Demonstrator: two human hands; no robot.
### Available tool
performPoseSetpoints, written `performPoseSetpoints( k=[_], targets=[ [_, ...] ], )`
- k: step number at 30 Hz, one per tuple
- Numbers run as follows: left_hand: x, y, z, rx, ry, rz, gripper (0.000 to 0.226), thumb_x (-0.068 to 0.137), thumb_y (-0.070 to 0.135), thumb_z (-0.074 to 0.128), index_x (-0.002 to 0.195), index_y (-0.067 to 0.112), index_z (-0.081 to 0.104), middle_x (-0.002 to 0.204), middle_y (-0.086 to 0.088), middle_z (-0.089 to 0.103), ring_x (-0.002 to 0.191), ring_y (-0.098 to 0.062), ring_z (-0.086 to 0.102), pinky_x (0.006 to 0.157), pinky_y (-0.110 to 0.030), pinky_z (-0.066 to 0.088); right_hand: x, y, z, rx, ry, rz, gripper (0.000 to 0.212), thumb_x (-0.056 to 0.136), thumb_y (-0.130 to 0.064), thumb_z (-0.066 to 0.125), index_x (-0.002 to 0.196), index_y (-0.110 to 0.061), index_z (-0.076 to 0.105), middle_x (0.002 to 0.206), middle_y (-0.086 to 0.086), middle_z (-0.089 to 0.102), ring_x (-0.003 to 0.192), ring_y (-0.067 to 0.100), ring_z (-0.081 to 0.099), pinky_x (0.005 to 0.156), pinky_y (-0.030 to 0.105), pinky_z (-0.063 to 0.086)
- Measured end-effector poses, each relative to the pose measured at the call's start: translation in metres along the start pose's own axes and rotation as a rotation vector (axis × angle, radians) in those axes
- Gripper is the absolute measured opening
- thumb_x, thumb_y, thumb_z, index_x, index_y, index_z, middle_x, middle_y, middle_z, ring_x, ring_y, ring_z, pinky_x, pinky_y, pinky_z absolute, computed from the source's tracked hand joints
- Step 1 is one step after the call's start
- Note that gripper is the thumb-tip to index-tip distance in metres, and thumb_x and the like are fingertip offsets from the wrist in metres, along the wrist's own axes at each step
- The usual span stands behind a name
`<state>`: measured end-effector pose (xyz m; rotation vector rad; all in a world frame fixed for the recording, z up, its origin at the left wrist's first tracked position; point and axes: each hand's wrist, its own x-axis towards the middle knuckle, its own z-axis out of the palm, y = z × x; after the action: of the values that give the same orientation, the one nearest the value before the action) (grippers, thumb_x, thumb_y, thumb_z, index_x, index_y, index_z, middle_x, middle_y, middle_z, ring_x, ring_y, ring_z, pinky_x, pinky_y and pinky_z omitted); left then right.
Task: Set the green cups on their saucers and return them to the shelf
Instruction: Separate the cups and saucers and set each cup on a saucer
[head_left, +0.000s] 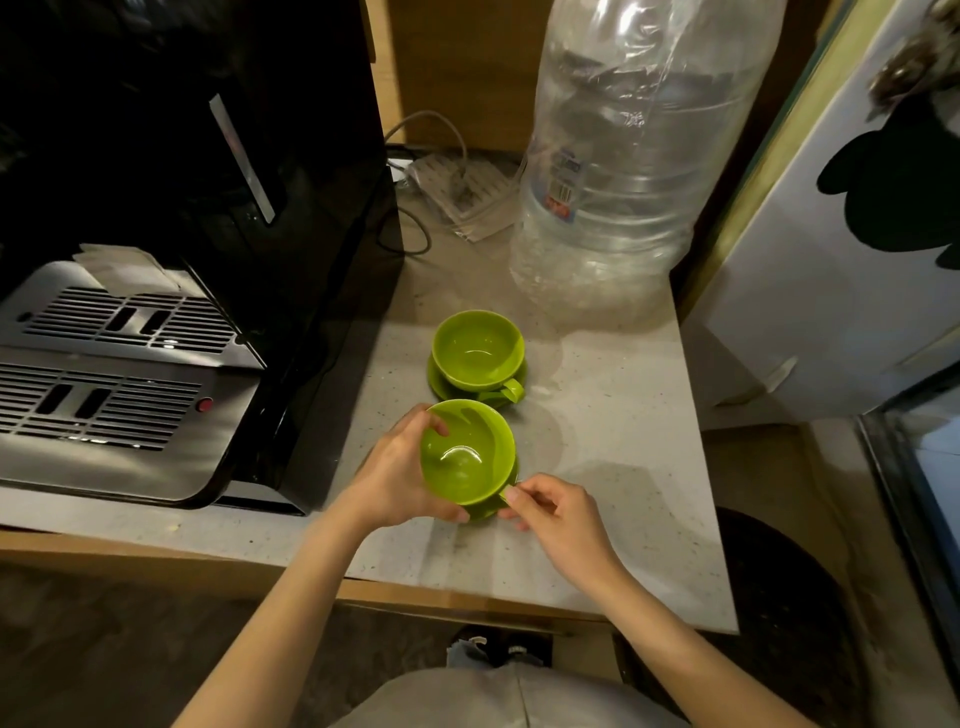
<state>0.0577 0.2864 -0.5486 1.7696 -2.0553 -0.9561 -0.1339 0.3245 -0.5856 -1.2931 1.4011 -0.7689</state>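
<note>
Green cups on a speckled countertop (597, 467) beside a black coffee machine (197, 208).
Right of the machine, left hand (395, 473) grips the near cup (465, 452); right hand (556, 512) pinches its handle; the far cup (478, 348) sits on its saucer (441, 382).

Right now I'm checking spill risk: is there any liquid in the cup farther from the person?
No, the far green cup sits empty on its saucer, its bare inside showing.

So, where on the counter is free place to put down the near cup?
Bare counter lies right of both cups, out to its right edge, and in front near the front edge. It is crowded behind: far cup, bottle. The machine blocks the left.
</note>
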Motion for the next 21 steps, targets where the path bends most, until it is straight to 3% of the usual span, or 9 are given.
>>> performPoseSetpoints(
  k=[5, 10, 14, 17, 19, 21],
  targets=[
    [0.004, 0.002, -0.001, 0.028, -0.017, 0.004, 0.087, 0.047, 0.031, 0.088, 0.119, 0.019, 0.039, 0.139, 0.001, 0.036, 0.108, -0.009, 0.033, 0.088, -0.022, 0.031, 0.001, 0.001, 0.000, -0.043, 0.017, -0.003, 0.012, 0.086, -0.024, 0.058, 0.080, -0.017, 0.066, 0.077, 0.002, 0.071, 0.077, 0.015, 0.067, 0.071, 0.029, 0.053],
    [0.004, 0.000, -0.002, 0.041, -0.044, -0.012, 0.101, 0.049, 0.031, 0.087, 0.131, 0.021, 0.030, 0.150, 0.000, 0.024, 0.133, -0.019, 0.030, 0.102, -0.026, 0.029, 0.002, -0.001, 0.002, -0.139, 0.035, -0.059, 0.019, 0.086, -0.026, 0.058, 0.091, -0.010, 0.068, 0.080, 0.002, 0.068, 0.073, 0.008, 0.060, 0.062, 0.012, 0.045],
    [0.005, -0.001, 0.000, 0.017, -0.062, -0.032, 0.107, 0.049, 0.032, 0.087, 0.136, 0.021, 0.027, 0.156, 0.000, 0.012, 0.141, -0.020, 0.019, 0.109, -0.029, 0.024, 0.002, -0.001, 0.001, -0.154, 0.057, -0.074, 0.019, 0.086, -0.024, 0.059, 0.092, -0.008, 0.068, 0.086, 0.006, 0.069, 0.079, 0.014, 0.061, 0.063, 0.011, 0.043],
    [0.006, -0.005, 0.003, 0.001, -0.054, -0.028, 0.107, 0.048, 0.033, 0.088, 0.136, 0.022, 0.027, 0.156, 0.000, 0.009, 0.142, -0.019, 0.015, 0.111, -0.029, 0.022, 0.002, -0.001, 0.001, -0.170, 0.041, -0.064, 0.020, 0.087, -0.024, 0.057, 0.095, -0.008, 0.067, 0.088, 0.005, 0.067, 0.077, 0.007, 0.058, 0.063, 0.007, 0.042],
    [0.005, -0.008, 0.003, -0.026, -0.055, -0.006, 0.111, 0.047, 0.035, 0.088, 0.138, 0.024, 0.025, 0.157, 0.000, 0.007, 0.143, -0.019, 0.013, 0.112, -0.031, 0.020, 0.003, -0.003, 0.000, -0.174, 0.020, -0.060, 0.022, 0.088, -0.026, 0.055, 0.095, -0.009, 0.066, 0.089, 0.008, 0.068, 0.077, 0.011, 0.059, 0.063, 0.009, 0.042],
    [0.003, -0.009, 0.001, -0.151, -0.062, -0.017, 0.117, 0.042, 0.047, 0.085, 0.139, 0.028, 0.024, 0.155, 0.000, 0.013, 0.141, -0.018, 0.017, 0.111, -0.033, 0.023, 0.003, -0.004, -0.003, -0.137, 0.022, -0.034, 0.025, 0.089, -0.030, 0.052, 0.091, -0.009, 0.065, 0.088, 0.018, 0.068, 0.079, 0.026, 0.062, 0.064, 0.022, 0.045]
  ],
)
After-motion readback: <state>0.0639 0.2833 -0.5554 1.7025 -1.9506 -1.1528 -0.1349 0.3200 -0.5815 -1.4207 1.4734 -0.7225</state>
